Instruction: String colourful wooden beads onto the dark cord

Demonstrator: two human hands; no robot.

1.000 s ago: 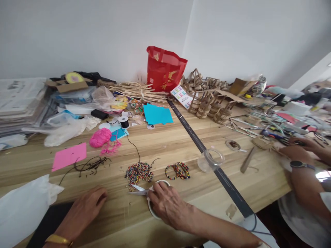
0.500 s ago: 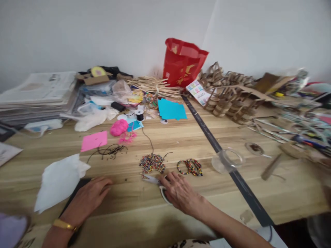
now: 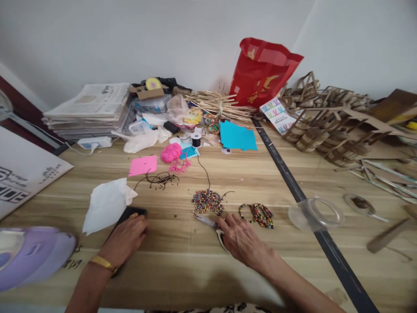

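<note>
My left hand (image 3: pixel 128 234) lies over a black phone (image 3: pixel 139 211) on the table, its fingers curled at the phone's right edge. My right hand (image 3: pixel 243 239) is closed on a pair of scissors (image 3: pixel 222 238); the blades point left and the pale handle shows under my fingers. Just beyond the blades sits a heap of multicoloured beads (image 3: pixel 208 202) with a black cord (image 3: pixel 204 167) running through or behind it. Beaded bracelets (image 3: pixel 262 215) lie right of the heap, near my right hand. A white tissue (image 3: pixel 106 204) is beside the phone.
Cut black cord pieces (image 3: pixel 161 179), a pink paper (image 3: pixel 143 166), pink yarn (image 3: pixel 171 152) and a cord spool (image 3: pixel 196 140) lie farther back. A clear tape ring (image 3: pixel 322 213) is at right. A purple appliance (image 3: pixel 35 256) stands at left. Small woven baskets (image 3: pixel 311 137) and a red bag (image 3: pixel 263 74) stand behind.
The view has swung left, so things on the table appear farther right. My left hand has shifted left onto the phone. My right hand stays with the scissors by the beads.
</note>
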